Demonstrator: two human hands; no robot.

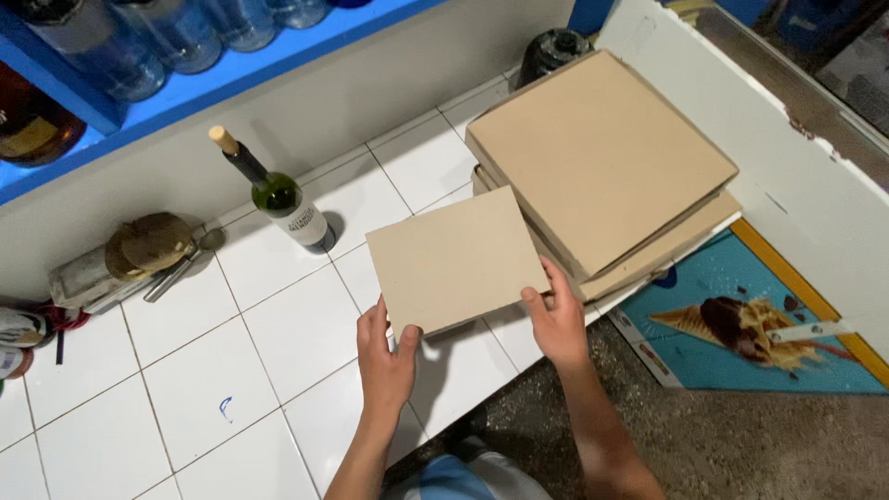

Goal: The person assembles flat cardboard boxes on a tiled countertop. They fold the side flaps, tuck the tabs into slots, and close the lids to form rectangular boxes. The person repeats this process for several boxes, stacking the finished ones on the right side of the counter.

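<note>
A: Head view. What do our hands grip?

B: Our left hand (387, 356) and right hand (556, 319) are both closed on the near edge of a flat cardboard sheet (456, 259), thumbs on top. We hold it above the white tiled counter (194, 370), level.

A: Surroundings?

B: A stack of cardboard boxes (600, 157) lies just right of the sheet. A corked green bottle (278, 196) stands to its left.
</note>
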